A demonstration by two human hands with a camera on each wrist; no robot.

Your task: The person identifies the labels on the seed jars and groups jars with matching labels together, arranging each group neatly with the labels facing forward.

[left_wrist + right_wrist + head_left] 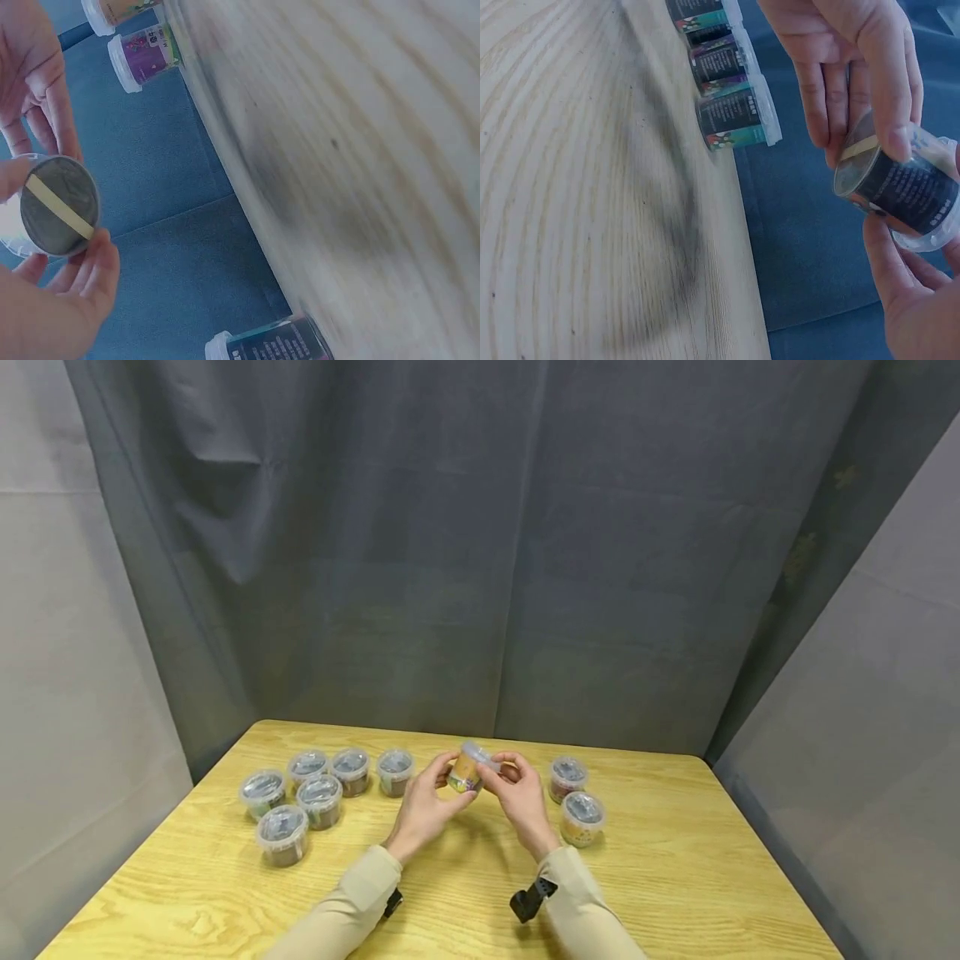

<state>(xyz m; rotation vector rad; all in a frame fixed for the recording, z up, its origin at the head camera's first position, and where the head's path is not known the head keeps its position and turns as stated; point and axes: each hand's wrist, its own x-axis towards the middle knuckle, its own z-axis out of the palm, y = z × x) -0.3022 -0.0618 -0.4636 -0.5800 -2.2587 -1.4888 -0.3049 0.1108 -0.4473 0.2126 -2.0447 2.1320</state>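
Both hands hold one small lidded plastic tub (467, 772) above the middle of the table. An orange label shows on it in the head view. My left hand (426, 814) grips its body from the left. My right hand (523, 797) pinches at the clear lid's edge from the right. The lid appears partly raised there, though fingers hide the exact edge. In the left wrist view the tub's grey base (60, 206) bears a pale strip. A black printed label (907, 191) shows in the right wrist view.
Several similar lidded tubs (319, 802) stand in a group on the table's left. On the right stand a purple-labelled tub (567, 778) and an orange-labelled tub (582, 818). A dark curtain (480, 568) hangs behind the wooden table (675, 860).
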